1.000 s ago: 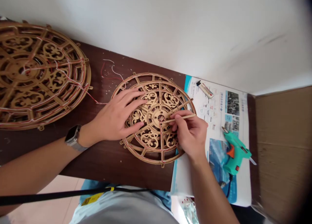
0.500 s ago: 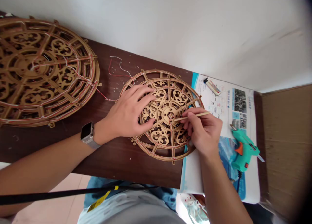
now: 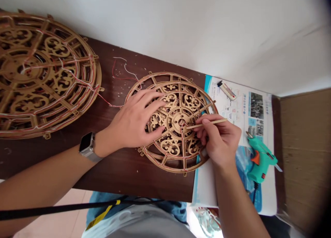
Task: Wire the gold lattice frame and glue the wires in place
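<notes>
Bamboo stick (image 3: 207, 123) shifted off wooden hub (image 3: 176, 119), pointing left, pinched in right hand (image 3: 219, 141), left hand (image 3: 131, 119) spread.

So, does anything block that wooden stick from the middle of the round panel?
Nothing visible. The wooden stick, in the right hand, has its tip at the fretwork panel's hub; the left hand rests flat to one side.

laser-cut wooden filigree wheel (image 3: 170, 145); lying flat; wire along one spoke | thin wooden stick (image 3: 210, 122); tip beside central hub (image 3: 176, 116)
</notes>
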A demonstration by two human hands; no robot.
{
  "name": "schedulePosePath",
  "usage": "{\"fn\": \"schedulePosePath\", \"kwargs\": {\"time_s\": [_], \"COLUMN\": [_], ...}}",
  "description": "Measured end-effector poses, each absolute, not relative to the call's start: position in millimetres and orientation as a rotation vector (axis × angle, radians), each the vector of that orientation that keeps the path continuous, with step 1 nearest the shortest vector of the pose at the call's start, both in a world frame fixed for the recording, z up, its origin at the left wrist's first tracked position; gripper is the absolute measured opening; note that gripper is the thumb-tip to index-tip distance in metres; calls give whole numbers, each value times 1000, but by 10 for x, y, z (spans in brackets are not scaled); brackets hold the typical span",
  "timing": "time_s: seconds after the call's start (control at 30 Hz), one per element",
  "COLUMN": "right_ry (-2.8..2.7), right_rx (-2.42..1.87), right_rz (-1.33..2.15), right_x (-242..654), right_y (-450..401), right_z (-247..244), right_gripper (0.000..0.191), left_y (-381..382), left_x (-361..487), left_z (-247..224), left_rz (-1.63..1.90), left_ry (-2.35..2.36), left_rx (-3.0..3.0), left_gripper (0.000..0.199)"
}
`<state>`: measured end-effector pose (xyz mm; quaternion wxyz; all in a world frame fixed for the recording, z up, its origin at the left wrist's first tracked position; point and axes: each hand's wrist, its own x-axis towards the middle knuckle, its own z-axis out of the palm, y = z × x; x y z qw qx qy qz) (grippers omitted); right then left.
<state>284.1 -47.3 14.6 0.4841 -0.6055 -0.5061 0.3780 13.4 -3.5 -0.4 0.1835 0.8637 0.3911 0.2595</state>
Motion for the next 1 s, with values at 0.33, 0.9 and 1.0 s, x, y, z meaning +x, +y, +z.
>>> {"fn": "schedulePosePath", "kwargs": {"time_s": [0.33, 0.9, 1.0], "right_ry": [-1442, -1950, -1772], "right_rx": [-1435, -1494, -1507], "right_rz": [832, 189, 208], "right_x": [2826, 2943, 2944], "right_y": [-598, -484, -506], "right_z": [286, 253, 295], "right_gripper": [15, 17, 18], "left_y": [-15, 8, -17], "left_x": [126, 80, 68], "left_z": [-22, -21, -17], "left_rz": [726, 736, 749], "left_ry": [1090, 1056, 1058], "left_rx": [2474, 2472, 2464], "left_gripper": [57, 57, 58]}}
